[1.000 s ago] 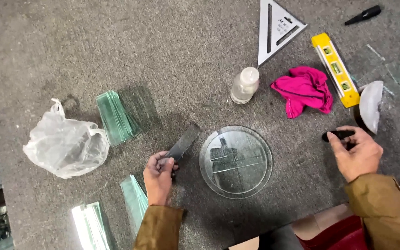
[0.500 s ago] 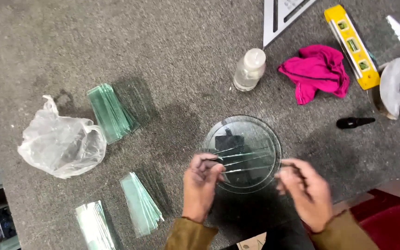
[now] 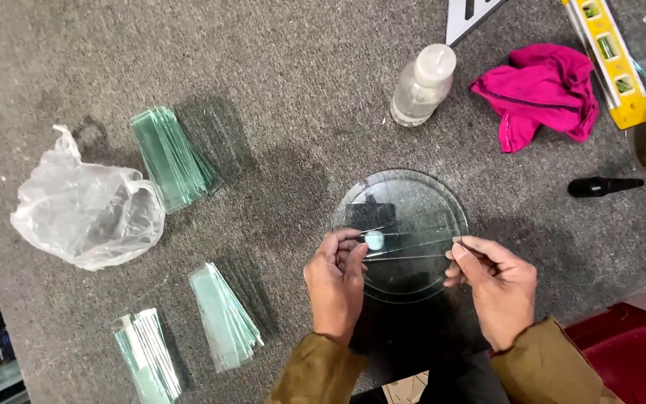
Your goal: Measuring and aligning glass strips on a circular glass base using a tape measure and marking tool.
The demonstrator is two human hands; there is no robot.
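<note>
Fingers of left hand (image 3: 336, 280) and right hand (image 3: 496, 280) pinch a thin glass strip (image 3: 409, 243) by its ends, level over the round glass disc (image 3: 401, 232); best kept straight, grip light.

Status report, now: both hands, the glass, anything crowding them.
Left hand and right hand pinch opposite ends of a thin glass strip, level over the round glass disc. Black tool lies apart, right. Nothing between.

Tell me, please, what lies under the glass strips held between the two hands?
Under the strips is a round glass disc on the grey table, with a dark patch showing through its left part. The hands cover the disc's lower edge.
</note>
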